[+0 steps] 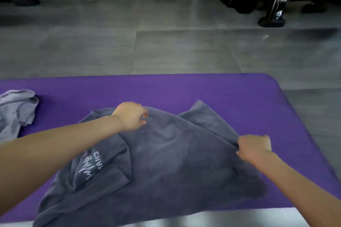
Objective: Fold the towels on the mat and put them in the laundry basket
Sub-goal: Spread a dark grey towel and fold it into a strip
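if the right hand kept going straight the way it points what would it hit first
Probably more of the dark grey towel that the right hand grips: its raised folds lie up-left in that line, with bare purple mat beyond. Depth is unclear.

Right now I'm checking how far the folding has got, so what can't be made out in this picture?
Head view only.
Laundry basket: nowhere in frame.
Light towel: cut off by the left edge.
Dark towel: white lettering blurred, partly under the left forearm.
Right hand: fingers tucked into the dark towel, hidden by the hand's back.
Far equipment: too dark and blurred to name.
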`<state>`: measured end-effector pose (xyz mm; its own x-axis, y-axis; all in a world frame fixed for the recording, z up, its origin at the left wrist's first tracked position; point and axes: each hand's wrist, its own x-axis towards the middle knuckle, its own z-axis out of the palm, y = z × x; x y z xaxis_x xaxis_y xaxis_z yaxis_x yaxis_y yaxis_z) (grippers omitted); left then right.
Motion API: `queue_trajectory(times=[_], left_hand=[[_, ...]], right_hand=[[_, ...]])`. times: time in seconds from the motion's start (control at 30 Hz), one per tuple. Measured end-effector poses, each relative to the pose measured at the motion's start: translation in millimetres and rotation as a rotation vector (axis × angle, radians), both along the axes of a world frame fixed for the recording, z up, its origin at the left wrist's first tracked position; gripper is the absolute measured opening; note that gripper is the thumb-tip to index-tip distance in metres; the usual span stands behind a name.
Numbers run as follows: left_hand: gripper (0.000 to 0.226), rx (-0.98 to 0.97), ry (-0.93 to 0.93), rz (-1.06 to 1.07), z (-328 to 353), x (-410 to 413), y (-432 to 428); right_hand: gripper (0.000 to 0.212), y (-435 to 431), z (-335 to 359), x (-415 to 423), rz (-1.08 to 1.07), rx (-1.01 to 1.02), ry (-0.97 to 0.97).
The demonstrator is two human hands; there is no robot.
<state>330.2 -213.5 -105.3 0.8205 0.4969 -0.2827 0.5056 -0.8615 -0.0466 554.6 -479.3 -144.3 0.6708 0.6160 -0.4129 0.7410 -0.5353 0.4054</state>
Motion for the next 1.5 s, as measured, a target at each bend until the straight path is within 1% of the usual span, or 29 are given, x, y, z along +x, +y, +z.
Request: queue_trajectory(times=[0.07, 0.17, 0.23, 0.33, 0.37, 0.4, 0.43, 0.47, 0.5, 0.57, 0.6, 0.63, 0.67, 0.73, 0.77, 0.87, 0.9, 0.93, 0.97, 1.03, 1.1, 1.13, 1.2, 1.27, 1.33, 1.4, 1.43, 1.5], left_hand=[[0.033, -0.001, -0.012, 0.049, -14.1, 19.7, -4.0], [0.032, 0.023, -0.028, 0.123, -38.6, 30.7, -6.7], [0.031, 0.004, -0.091, 0.216, -55.4, 29.5, -8.3], [0.026, -0.092, -0.248, 0.343, -77.2, 27.7, -12.7], [0.024, -0.123, -0.303, 0.362, -81.9, 27.6, -15.5], [0.022, -0.145, -0.352, 0.373, -84.3, 29.1, -16.9], [0.021, -0.164, -0.389, 0.384, -85.6, 31.7, -15.6], [0.02, -0.185, -0.418, 0.392, -86.0, 34.2, -13.4], [0.02, -0.206, -0.449, 0.398, -85.1, 36.5, -11.2], [0.018, -0.232, -0.525, 0.404, -79.2, 42.1, -7.6], [0.017, -0.236, -0.57, 0.411, -74.5, 44.9, -5.9], [0.015, -0.242, -0.609, 0.424, -70.8, 47.7, -4.3], [0.014, -0.257, -0.628, 0.43, -68.7, 50.2, -4.3], [0.012, -0.324, -0.59, 0.403, -71.2, 54.6, -7.0], [0.013, -0.367, -0.524, 0.37, -74.6, 56.5, -9.3], [0.022, -0.423, -0.258, 0.152, -86.6, 62.2, -18.0], [0.024, -0.409, -0.182, 0.057, -88.4, 64.6, -20.9], [0.026, -0.381, -0.112, -0.039, -88.5, 67.3, -23.0], [0.027, -0.346, -0.048, -0.128, -88.6, 70.4, -23.0], [0.031, -0.264, 0.053, -0.273, -86.7, 77.6, -19.3], [0.032, -0.199, 0.088, -0.375, -85.8, 83.2, -12.8], [0.033, -0.183, 0.08, -0.414, -86.1, 83.9, -9.6], [0.034, -0.151, 0.057, -0.484, -87.6, 78.6, -3.9], [0.04, -0.09, 0.022, -0.543, -92.5, 67.2, 2.0], [0.045, -0.027, -0.047, -0.517, -96.9, 55.3, 11.8], [0.047, 0.035, -0.05, -0.377, -98.7, 47.8, 24.0], [0.047, 0.054, -0.021, -0.285, -99.8, 46.4, 30.8], [0.051, 0.061, 0.024, -0.098, -100.9, 45.7, 42.6]], right_hand=[[0.023, 18.4, -9.1, 10.7, 0.063, 0.212, -0.073], [0.032, 53.0, -28.2, 29.0, 0.036, 0.427, -0.035], [0.037, 77.6, -42.6, 43.8, -0.067, 0.485, 0.051], [0.047, 106.2, -64.2, 63.7, -0.279, 0.506, 0.233], [0.047, 110.9, -70.8, 65.1, -0.326, 0.495, 0.266], [0.04, 114.9, -76.0, 64.7, -0.353, 0.501, 0.29], [0.028, 118.3, -81.2, 61.4, -0.347, 0.533, 0.288], [0.014, 118.1, -83.3, 53.5, -0.313, 0.569, 0.278], [0.011, 114.1, -84.3, 41.5, -0.228, 0.657, 0.231], [0.011, 94.7, -80.6, 9.9, 0.06, 0.89, 0.095], [0.007, 78.7, -74.9, -10.3, 0.214, 0.944, 0.076], [0.006, 61.0, -72.1, -28.9, 0.357, 0.903, 0.124], [0.008, 41.3, -71.7, -44.5, 0.484, 0.82, 0.183], [0.012, 8.9, -68.3, -64.4, 0.603, 0.642, 0.318], [0.011, -0.8, -66.6, -64.7, 0.624, 0.591, 0.34], [0.015, -3.1, -49.4, -46.3, 0.573, 0.59, 0.36], [0.012, -0.1, -43.2, -37.0, 0.549, 0.623, 0.348], [0.004, 4.1, -39.1, -27.5, 0.539, 0.632, 0.343], [0.01, 9.8, -35.5, -20.7, 0.523, 0.593, 0.337], [0.03, 23.5, -35.9, -11.8, 0.502, 0.485, 0.361], [0.04, 43.3, -36.9, -10.6, 0.475, 0.429, 0.429], [0.044, 52.7, -38.9, -14.5, 0.495, 0.432, 0.442], [0.047, 65.2, -46.7, -29.1, 0.606, 0.431, 0.398], [0.054, 69.3, -53.6, -56.9, 0.68, 0.395, 0.345], [0.064, 69.3, -66.5, -89.5, 0.71, 0.394, 0.343], [0.067, 73.1, -76.2, -116.7, 0.673, 0.292, 0.339], [0.063, 77.1, -82.2, -125.1, 0.655, 0.267, 0.303], [0.047, 85.4, -86.7, -132.4, 0.595, 0.271, 0.264]])
